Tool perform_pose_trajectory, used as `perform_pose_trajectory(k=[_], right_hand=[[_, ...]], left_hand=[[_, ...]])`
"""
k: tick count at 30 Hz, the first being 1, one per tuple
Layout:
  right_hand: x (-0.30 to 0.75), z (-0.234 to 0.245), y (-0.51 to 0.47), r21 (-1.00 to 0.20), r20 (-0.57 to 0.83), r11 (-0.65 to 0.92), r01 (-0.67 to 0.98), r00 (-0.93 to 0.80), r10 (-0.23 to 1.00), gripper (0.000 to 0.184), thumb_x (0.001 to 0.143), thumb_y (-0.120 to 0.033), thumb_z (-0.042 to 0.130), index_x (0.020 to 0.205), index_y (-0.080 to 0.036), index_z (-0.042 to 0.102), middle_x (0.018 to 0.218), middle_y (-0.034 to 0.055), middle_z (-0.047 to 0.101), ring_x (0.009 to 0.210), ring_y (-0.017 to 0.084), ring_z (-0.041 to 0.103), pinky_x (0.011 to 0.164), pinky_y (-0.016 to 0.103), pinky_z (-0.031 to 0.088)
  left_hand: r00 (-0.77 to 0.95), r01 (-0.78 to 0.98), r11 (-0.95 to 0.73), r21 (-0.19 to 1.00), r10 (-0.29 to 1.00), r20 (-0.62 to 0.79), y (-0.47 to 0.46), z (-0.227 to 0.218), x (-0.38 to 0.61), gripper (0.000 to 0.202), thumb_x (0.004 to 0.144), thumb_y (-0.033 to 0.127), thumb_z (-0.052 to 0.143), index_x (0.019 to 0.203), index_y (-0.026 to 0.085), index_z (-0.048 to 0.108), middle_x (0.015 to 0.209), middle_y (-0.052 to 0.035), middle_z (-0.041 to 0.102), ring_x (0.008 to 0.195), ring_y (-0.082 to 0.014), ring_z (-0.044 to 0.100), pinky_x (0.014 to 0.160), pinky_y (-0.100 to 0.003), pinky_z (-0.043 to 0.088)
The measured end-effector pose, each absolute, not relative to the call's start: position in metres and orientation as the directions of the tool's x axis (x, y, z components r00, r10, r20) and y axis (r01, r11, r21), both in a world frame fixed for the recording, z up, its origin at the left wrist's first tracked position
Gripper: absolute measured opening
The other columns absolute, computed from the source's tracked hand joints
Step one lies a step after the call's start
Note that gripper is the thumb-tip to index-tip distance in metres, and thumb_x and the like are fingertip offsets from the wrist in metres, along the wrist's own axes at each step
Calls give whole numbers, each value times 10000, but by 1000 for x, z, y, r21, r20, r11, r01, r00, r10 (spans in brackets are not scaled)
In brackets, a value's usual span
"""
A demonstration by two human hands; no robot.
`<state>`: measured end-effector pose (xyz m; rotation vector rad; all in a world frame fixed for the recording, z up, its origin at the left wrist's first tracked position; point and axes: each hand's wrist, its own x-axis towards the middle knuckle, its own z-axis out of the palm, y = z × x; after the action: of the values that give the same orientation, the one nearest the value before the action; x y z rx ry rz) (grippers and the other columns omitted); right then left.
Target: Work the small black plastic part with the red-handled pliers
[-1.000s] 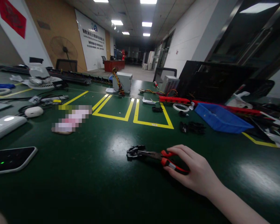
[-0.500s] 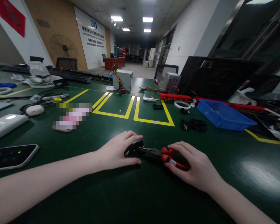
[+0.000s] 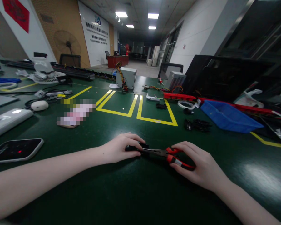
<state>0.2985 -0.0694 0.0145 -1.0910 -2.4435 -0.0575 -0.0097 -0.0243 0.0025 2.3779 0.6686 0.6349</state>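
Observation:
A pair of red-handled pliers [image 3: 164, 153] lies low over the green table [image 3: 121, 190], jaws pointing left. My right hand [image 3: 199, 166] is wrapped round the red handles. The jaws meet a small black part [image 3: 142, 145] that my left hand [image 3: 121, 147] covers and presses down, fingers curled over it. Most of the black part is hidden under those fingers.
A phone [image 3: 15, 150] and a white box [image 3: 8, 120] lie at the left. A blue tray [image 3: 228, 117], black parts [image 3: 196, 125], red strips [image 3: 178, 97] and a grey power supply [image 3: 127, 78] stand further back. Yellow tape outlines [image 3: 135, 111] mark the table's middle.
My left arm came in from the lower left and its hand closed over the black part at the pliers' jaws. The right hand stayed on the handles.

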Motion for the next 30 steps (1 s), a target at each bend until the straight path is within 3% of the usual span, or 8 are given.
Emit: perform_pose_trajectory(k=[30], right_hand=[[292, 10, -67, -46, 405, 698, 714, -626, 667, 383, 844, -380, 646, 1171, -204, 554, 1057, 90, 672, 903, 205, 673, 728, 322, 586]], left_hand=[[764, 308, -703, 641, 585, 273, -21, 5, -11, 113, 883, 216, 684, 987, 180, 711, 1259, -61, 659, 1107, -210, 626, 945, -386, 480]])
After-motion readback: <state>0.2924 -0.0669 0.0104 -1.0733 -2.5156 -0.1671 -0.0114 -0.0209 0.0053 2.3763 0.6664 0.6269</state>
